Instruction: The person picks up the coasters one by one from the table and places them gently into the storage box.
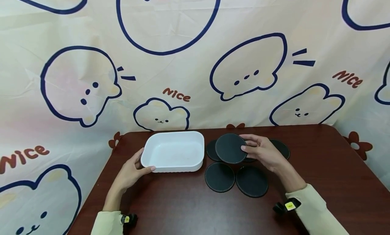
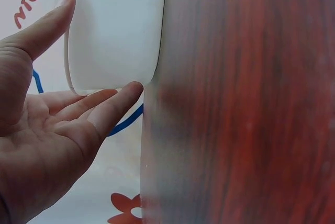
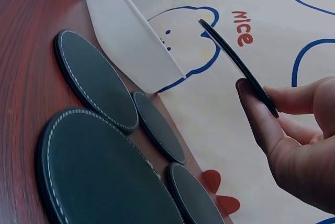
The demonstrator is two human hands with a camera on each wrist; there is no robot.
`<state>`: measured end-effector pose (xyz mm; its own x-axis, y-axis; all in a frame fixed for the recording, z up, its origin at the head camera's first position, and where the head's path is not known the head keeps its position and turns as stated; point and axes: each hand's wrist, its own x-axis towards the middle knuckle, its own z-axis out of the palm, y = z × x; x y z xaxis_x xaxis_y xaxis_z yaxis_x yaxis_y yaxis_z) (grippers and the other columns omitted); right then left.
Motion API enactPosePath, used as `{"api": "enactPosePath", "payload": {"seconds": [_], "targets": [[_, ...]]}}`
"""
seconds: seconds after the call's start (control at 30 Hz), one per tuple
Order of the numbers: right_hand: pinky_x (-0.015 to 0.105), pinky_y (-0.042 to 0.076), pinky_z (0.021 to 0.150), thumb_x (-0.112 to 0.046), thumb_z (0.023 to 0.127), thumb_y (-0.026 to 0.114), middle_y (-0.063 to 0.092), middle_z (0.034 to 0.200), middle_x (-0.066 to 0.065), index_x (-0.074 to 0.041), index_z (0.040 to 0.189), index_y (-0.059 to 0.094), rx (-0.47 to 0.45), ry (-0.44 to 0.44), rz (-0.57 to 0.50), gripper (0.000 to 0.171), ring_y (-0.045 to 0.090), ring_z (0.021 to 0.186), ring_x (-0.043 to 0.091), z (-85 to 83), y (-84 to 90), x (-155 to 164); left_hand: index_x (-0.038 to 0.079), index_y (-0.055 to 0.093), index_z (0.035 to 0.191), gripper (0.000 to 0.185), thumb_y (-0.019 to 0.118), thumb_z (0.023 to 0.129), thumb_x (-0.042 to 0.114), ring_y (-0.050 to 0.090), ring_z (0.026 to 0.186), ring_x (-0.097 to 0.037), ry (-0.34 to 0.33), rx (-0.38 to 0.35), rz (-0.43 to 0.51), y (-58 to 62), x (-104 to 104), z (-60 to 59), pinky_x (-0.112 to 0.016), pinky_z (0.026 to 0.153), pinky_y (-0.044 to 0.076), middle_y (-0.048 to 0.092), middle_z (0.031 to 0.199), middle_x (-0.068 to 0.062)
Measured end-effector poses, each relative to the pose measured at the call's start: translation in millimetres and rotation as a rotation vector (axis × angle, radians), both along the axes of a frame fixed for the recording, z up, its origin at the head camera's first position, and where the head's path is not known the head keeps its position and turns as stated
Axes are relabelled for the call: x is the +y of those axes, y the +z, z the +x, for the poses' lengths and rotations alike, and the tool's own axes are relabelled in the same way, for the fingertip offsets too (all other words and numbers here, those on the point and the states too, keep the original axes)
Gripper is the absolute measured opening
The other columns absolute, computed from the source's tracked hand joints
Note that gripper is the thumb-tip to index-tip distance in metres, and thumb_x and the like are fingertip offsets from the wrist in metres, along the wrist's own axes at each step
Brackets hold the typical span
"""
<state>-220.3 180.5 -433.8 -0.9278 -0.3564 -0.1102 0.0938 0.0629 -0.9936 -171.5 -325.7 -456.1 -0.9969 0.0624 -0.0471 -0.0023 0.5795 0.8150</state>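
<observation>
My right hand (image 1: pixel 262 149) pinches a round dark green coaster (image 1: pixel 230 148) by its right edge, thumb on one face and fingers on the other. In the right wrist view this coaster (image 3: pixel 239 66) is seen almost edge-on, raised above the table. My left hand (image 1: pixel 130 170) holds the left end of a white rectangular dish (image 1: pixel 173 168), its thumb at the near left corner. The left wrist view has the fingertips (image 2: pixel 133 89) against the dish's end wall. Inside, the dish shows only its bare white bottom.
Several more stitched coasters lie flat on the brown table (image 1: pixel 182 208), two of them (image 1: pixel 220 177) in a near row and others (image 1: pixel 279 148) behind, partly covered by my right hand and the raised coaster. A patterned cloth (image 1: pixel 201 76) hangs behind the table's far edge.
</observation>
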Motion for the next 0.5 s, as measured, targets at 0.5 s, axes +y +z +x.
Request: {"api": "enactPosePath", "payload": {"seconds": [0.5], "targets": [[0.023, 0.064, 0.088, -0.008, 0.106, 0.066, 0.075, 0.124, 0.002, 0.003, 0.158, 0.045, -0.051, 0.001, -0.094, 0.057, 0.077, 0.101, 0.009, -9.3, -11.8, -40, 0.012, 0.022, 0.172, 0.104, 0.086, 0.094, 0.032, 0.061, 0.14, -0.042, 0.019, -0.01, -0.009, -0.7, 1, -0.1, -0.046, 0.105, 0.06, 0.043, 0.168, -0.023]]}}
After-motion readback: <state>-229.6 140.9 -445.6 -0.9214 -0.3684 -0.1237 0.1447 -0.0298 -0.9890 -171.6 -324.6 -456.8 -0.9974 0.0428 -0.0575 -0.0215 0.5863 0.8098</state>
